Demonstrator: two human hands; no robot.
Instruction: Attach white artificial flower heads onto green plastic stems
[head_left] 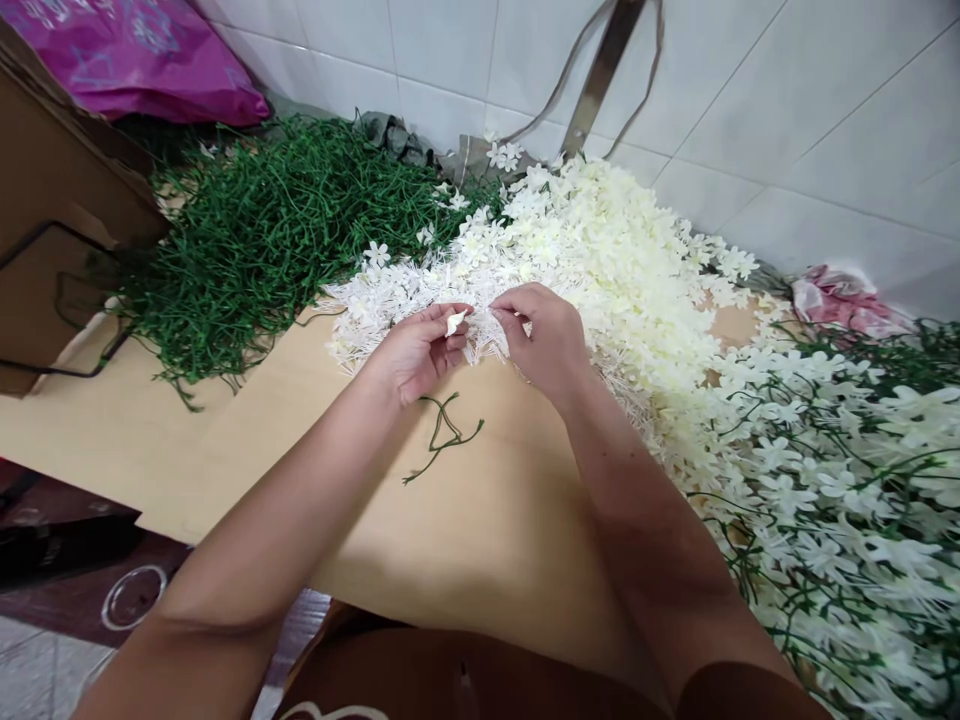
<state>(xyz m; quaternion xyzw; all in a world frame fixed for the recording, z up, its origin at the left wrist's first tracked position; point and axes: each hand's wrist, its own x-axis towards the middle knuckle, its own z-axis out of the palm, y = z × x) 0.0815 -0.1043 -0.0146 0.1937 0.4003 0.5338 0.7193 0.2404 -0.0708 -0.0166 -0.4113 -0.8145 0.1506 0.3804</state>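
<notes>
Between the thumb and fingers of my left hand (426,350) is a small white artificial flower (455,323), its petals bunched together. My right hand (544,335) is just to the right, thumb and forefinger pinched over the front of the white heap; whatever is in that pinch is too small to make out. Both hands hover at the edge of a pile of white stamens (405,285) and loose cream flower heads (622,250). Green plastic stems (444,440) lie on the board below my left hand.
A big heap of green stems (292,210) spreads at the back left beside a cardboard box (67,200) and a purple bag (142,60). Flowers on green stems (840,500) pile up at the right. The tan board (247,440) ends near my body; a tiled wall (750,120) stands behind.
</notes>
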